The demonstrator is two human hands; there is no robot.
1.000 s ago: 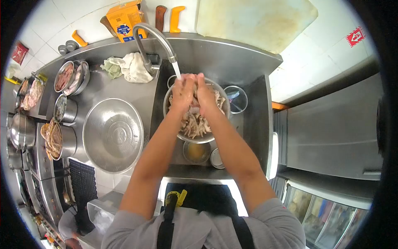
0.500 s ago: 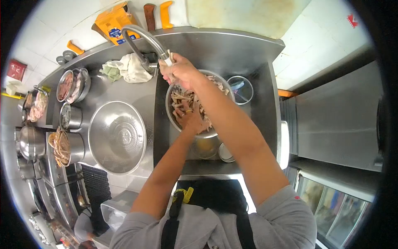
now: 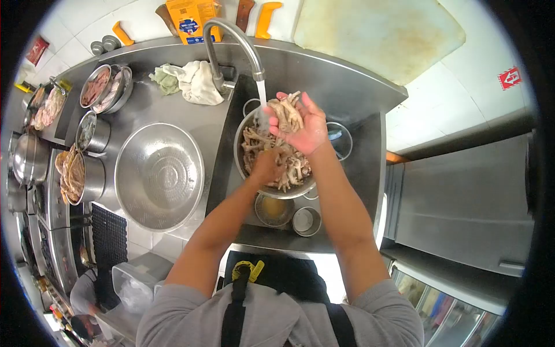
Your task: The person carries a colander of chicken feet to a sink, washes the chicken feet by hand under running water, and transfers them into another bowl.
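Water runs from the curved tap (image 3: 258, 74) into a large metal pot (image 3: 239, 151) in the sink. Pale chicken feet (image 3: 297, 173) fill the pot. My right hand (image 3: 307, 132) is turned palm up over its far right side and holds a small bunch of chicken feet (image 3: 285, 113) beside the stream. My left hand (image 3: 269, 166) is down in the pot with its fingers curled among the chicken feet, the fingertips partly hidden.
A big perforated metal colander (image 3: 159, 176) stands on the counter at left. Beyond it are a pot of meat (image 3: 92, 176) and stacked bowls (image 3: 97, 87). A cloth (image 3: 199, 82) lies behind the tap. Small metal containers (image 3: 306, 221) sit in the sink's near end.
My right hand has left the tap, turned palm up and moved right, with chicken feet in it. Water now runs visibly. My left hand's spread fingers have curled in the pot.
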